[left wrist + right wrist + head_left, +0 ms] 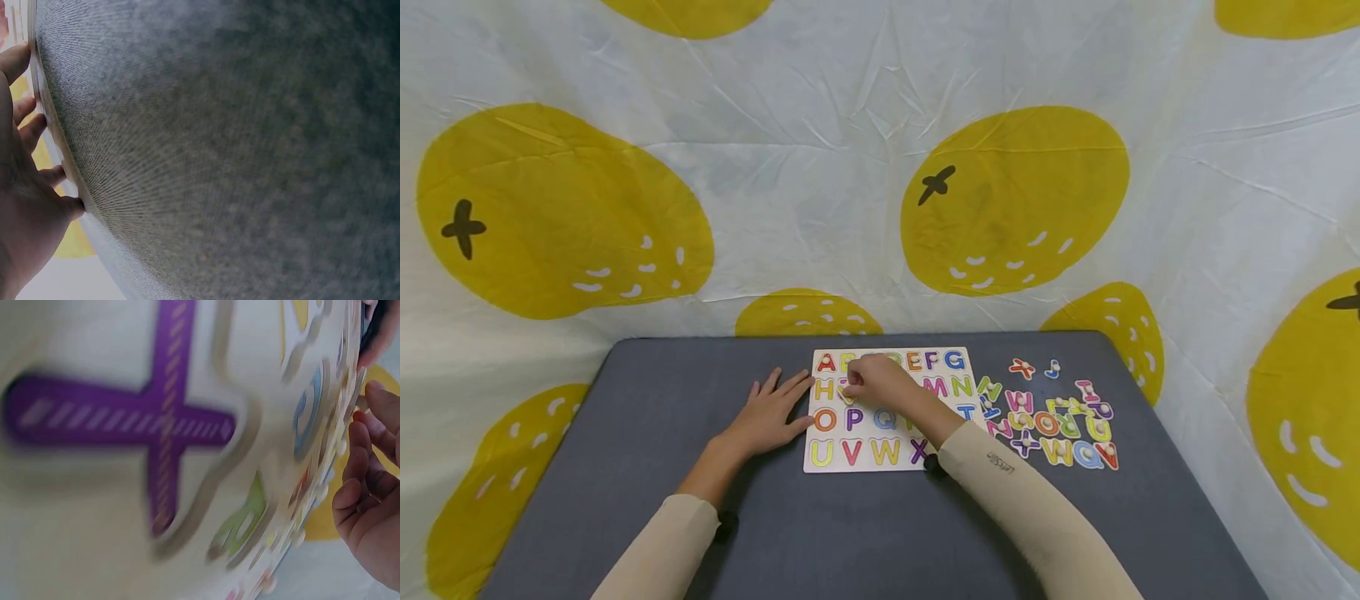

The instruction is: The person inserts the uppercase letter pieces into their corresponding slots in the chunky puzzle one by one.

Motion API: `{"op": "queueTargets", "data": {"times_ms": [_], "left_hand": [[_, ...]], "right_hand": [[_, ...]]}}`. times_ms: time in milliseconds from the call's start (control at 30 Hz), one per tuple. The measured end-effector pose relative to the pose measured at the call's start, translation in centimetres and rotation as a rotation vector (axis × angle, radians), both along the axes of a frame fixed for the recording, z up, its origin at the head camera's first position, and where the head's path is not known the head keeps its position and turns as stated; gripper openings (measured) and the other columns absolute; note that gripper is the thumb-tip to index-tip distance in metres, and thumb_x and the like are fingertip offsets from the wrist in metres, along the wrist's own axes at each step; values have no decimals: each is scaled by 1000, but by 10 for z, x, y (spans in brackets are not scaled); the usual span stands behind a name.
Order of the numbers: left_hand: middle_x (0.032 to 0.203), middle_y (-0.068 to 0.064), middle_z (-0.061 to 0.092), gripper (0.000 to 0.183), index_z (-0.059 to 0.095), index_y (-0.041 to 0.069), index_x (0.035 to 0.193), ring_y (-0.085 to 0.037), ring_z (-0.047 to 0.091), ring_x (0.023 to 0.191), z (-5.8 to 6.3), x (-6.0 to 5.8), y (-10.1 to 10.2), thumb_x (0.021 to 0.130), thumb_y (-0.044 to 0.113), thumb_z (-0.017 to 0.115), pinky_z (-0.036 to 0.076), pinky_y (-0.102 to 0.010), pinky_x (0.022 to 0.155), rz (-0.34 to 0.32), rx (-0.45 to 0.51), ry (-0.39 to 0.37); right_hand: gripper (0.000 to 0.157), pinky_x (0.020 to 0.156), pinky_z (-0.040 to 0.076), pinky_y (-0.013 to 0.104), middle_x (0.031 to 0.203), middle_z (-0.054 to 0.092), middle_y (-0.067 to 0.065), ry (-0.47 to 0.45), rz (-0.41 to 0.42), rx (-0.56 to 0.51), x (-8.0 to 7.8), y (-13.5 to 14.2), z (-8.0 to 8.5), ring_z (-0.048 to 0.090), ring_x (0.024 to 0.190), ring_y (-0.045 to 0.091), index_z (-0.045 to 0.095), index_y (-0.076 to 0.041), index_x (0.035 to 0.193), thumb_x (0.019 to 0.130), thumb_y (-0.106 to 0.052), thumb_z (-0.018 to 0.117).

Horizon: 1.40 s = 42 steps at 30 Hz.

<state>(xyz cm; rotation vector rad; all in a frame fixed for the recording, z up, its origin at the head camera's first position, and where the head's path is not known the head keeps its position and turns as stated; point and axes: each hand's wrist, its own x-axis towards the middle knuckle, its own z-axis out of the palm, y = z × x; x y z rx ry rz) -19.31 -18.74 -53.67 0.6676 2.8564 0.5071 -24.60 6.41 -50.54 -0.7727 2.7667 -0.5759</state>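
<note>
A pale alphabet puzzle board (868, 467) with coloured letters lies on the grey table. My right hand (880, 383) is over its upper rows and pinches a small letter puzzle piece (845, 397) by its knob. The hand covers some of the letters, and which letter it holds cannot be made out. In the right wrist view, the right hand's fingertips (369, 403) pinch the thin piece near the board's far side; a purple X (165, 419) is close to the camera. My left hand (771, 417) rests with spread fingers on the table, touching the board's left edge.
Right of the board lies a loose heap of letter pieces (1063, 425), partly overlapping. A red X piece (1022, 368) and a blue J piece (1052, 369) lie apart behind the heap. A white curtain (820, 208) with yellow fruit prints hangs behind the table.
</note>
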Motion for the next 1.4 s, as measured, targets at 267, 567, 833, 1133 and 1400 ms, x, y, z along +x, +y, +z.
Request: {"op": "queueTargets", "data": {"times_ms": [267,567,833,1133,1400], "left_hand": [[167,-7,37,74,38,17,162,-51,21,155,-1,3,-1,100,51,61,19,-80,114,2,-2,10],[167,-7,37,74,39,16,161,-51,22,154,-2,3,0,100,51,61,20,-80,113,-2,3,19],[168,-6,36,74,38,17,162,-51,21,155,-2,2,1,100,52,61,20,-80,114,-12,6,18],[168,-7,34,75,37,16,162,-51,20,155,-3,2,0,101,51,60,18,-80,114,-6,8,4],[168,-8,35,75,36,14,162,-53,19,155,-1,0,0,101,50,61,17,-81,114,-7,18,0]], "right_hand": [[32,58,37,23,69,54,-6,19,-3,43,-2,-28,-9,49,61,8,58,-20,76,95,-39,75],[31,59,38,24,72,55,-6,25,-21,88,0,-43,-9,51,65,10,60,-19,82,95,-43,74],[17,69,46,24,87,64,-3,-11,59,21,1,-36,-8,56,74,10,71,-16,115,100,-24,70],[9,71,49,25,88,68,-2,27,47,22,0,-44,-10,58,77,10,74,-15,106,100,-21,69],[10,75,52,27,98,70,0,29,-6,61,0,-50,-11,61,82,11,74,-16,107,100,-22,70]]}}
